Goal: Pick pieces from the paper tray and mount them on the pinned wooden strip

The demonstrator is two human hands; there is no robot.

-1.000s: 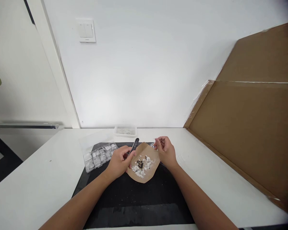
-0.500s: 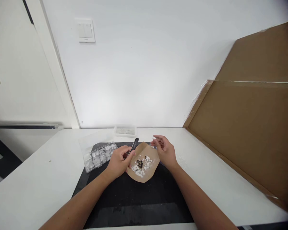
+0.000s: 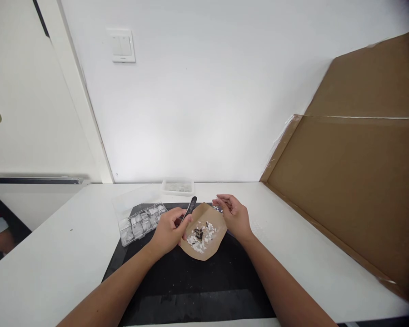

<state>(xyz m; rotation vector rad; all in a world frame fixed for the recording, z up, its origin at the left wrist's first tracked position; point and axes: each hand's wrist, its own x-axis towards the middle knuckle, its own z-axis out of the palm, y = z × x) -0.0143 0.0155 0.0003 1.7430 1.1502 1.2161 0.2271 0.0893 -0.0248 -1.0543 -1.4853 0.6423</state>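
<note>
My left hand is closed around a black nail file, whose rounded end points up and away from me. That hand is at the left edge of a brown paper tray. White flakes and a few dark scraps lie in the tray. My right hand hovers at the tray's right side, thumb and fingers drawn together in a pinch. Whatever is between those fingertips is too small to make out. Small white pieces show beneath them.
A clear compartment box of whitish pieces stands left of my left hand. Behind is a shallow white container. A black mat covers part of the white table. Cardboard rises at right. Part of a person shows far left.
My right fingers have shifted slightly, while my left hand keeps the nail file in the same spot. At the far left edge, more of a person has come into view.
</note>
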